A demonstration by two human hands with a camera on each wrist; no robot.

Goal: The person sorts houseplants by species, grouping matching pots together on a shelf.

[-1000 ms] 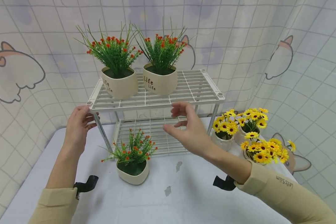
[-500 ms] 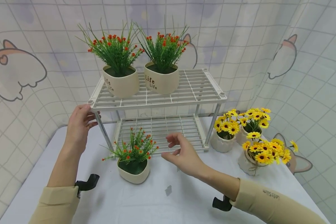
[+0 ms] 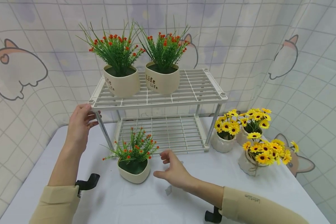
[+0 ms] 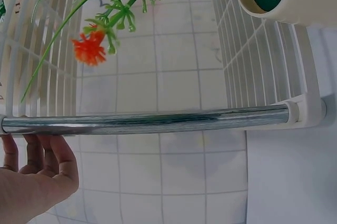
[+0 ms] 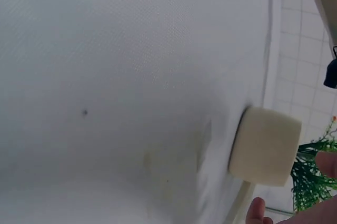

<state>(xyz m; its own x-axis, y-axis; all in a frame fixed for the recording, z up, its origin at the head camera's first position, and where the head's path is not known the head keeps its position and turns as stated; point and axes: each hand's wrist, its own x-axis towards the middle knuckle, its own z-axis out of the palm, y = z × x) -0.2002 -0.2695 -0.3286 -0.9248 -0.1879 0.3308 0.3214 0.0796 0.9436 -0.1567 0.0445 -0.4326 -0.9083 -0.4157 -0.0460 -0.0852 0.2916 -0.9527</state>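
The right hand [image 3: 174, 171] has come down near the front flowerpot [image 3: 134, 178].

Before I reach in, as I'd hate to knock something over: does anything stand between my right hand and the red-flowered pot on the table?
Nothing visible does: the head view shows only tabletop between your right hand and the pot, though its flower sprigs lean out toward your fingers.

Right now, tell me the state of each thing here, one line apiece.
Rack: standing upright on the table.
Front pot: upright on the table, red flowers.
Left hand: holding the rack's near left corner.
Right hand: open, holding nothing, beside the front pot.
Two upper pots: upright on the top shelf.
Three yellow-flower pots: upright, right of the rack.
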